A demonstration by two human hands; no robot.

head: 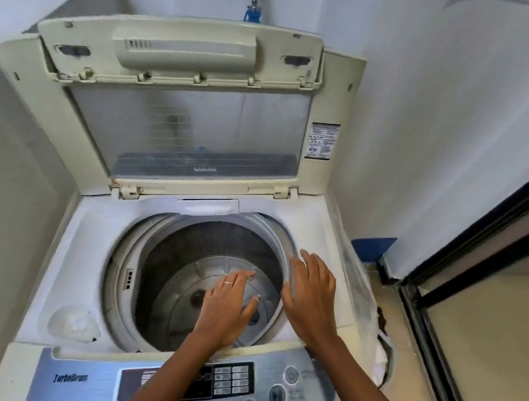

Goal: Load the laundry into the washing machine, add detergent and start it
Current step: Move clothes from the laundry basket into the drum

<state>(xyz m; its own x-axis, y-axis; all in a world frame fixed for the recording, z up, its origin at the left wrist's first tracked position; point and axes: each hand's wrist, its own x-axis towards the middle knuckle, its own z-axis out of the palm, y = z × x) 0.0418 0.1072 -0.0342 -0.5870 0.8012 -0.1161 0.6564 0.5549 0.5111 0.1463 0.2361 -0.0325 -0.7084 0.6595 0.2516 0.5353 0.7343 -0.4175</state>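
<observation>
With the lid (pixel 183 90) raised and the drum (pixel 195 279) of the washing machine (pixel 83 241) showing no laundry, the left hand (pixel 227 305) and right hand (pixel 310 294) hovered flat-fingered and unladen over it, so loading seemingly awaited fetching clothes from out of view.

Soft even daylight, wide-angle bowing, slight blur.

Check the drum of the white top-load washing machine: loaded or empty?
Empty. The round grey metal drum shows its bare perforated wall and the grey ribbed plate at its bottom; no laundry inside. Both hands are over the opening, holding nothing.
</observation>
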